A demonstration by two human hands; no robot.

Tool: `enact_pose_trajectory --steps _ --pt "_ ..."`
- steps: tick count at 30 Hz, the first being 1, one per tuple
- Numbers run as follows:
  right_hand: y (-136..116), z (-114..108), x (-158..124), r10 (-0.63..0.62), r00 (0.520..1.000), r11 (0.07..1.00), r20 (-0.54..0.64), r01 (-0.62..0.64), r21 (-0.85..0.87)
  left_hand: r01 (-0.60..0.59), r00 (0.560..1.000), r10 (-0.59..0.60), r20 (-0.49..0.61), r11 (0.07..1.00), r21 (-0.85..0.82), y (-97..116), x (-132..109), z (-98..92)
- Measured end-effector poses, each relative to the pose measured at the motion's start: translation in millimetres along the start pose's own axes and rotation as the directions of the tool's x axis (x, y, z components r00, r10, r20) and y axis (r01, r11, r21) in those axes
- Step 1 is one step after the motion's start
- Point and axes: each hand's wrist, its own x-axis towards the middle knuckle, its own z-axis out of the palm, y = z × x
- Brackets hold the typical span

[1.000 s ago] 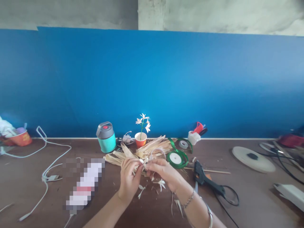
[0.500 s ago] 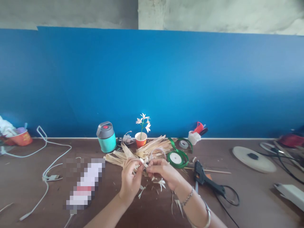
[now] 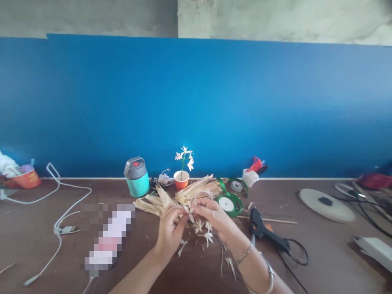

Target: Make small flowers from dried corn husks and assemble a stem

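Observation:
Between my two hands is a small pale flower [image 3: 191, 214] with pointed petals, apparently made of dried husk. My left hand [image 3: 170, 228] pinches it from the left with thumb and forefinger. From the right, the fingertips of my right hand [image 3: 214, 218] close on its petals. Just below my hands, several loose husk flowers [image 3: 208, 236] lie on the brown table [image 3: 171, 271]. Behind my hands spread dried corn husks [image 3: 200, 188]. A paper cup [image 3: 181, 181] farther back holds a green stem with white flowers [image 3: 184, 156].
Right of my hands are a green ribbon roll [image 3: 228, 205], a thin stick [image 3: 275, 220], a black glue gun [image 3: 266, 232] and a round lid [image 3: 326, 204]. A teal container [image 3: 136, 181] stands back left. White cables [image 3: 61, 220] lie at left, near a blurred-out object [image 3: 110, 239].
My right hand has shifted slightly up and its fingers now press on the flower's petals. The flower has turned, and more loose flowers show below my hands.

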Motion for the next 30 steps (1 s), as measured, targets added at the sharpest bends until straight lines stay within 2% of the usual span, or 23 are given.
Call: enact_pose_trajectory --steps 5,9,13,17,22,27,30 --pt "-4.2 -6.4 -2.9 -0.036 0.997 0.999 0.069 0.035 0.016 -0.021 0.993 0.029 0.112 0.997 -0.078 2.8 1.9 0.5" --pt "-5.3 -13.1 -2.6 0.041 0.989 0.999 0.142 -0.042 0.002 -0.041 0.980 0.061 0.191 0.993 -0.108 3.0 0.3 1.0" --pt "-1.9 -13.0 0.0 0.082 0.991 0.997 0.101 -0.082 -0.008 -0.088 0.970 0.112 0.214 0.989 -0.118 3.8 -1.4 1.8" --pt "2.1 -9.0 1.8 0.121 0.991 0.991 0.065 -0.124 0.043 -0.085 0.980 0.100 0.170 0.992 -0.091 5.6 -1.0 1.8" --pt "0.2 -11.1 2.0 0.060 0.997 0.998 -0.040 -0.059 0.015 -0.049 0.998 0.049 0.032 0.999 -0.023 3.9 0.6 0.9" --pt "-1.6 -9.0 1.1 0.102 0.992 0.994 0.077 -0.104 0.021 0.008 0.999 -0.006 -0.051 0.999 0.038 -1.3 -1.0 0.9" --pt "2.0 -5.2 3.0 0.159 0.986 0.987 0.058 -0.161 0.022 0.057 0.998 -0.056 -0.042 0.998 0.017 -1.4 -0.8 1.2"
